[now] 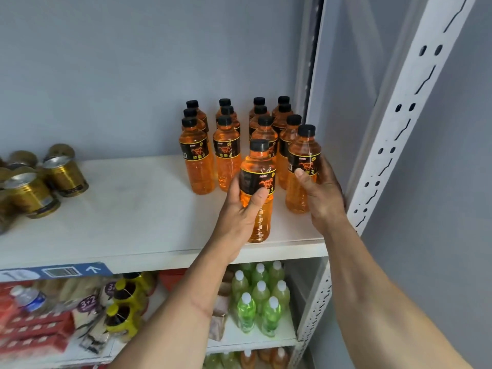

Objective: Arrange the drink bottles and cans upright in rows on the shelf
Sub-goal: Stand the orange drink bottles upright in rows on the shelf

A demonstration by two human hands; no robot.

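The white shelf [127, 209] carries orange drink bottles [198, 161] with black caps, standing upright in four rows at its right end. Two more bottles of this kind stand in front of the rows. At the left end, gold cans [65, 174] stand close together.

Open shelf [138, 209] middle and front edge; orange bottles [226, 153] crowding right rear corner, gold cans [34, 187] at left edge.

Two bare forearms, no sleeves in view, left hand [241, 209], right hand [323, 194], short-nailed fingers [300, 173]
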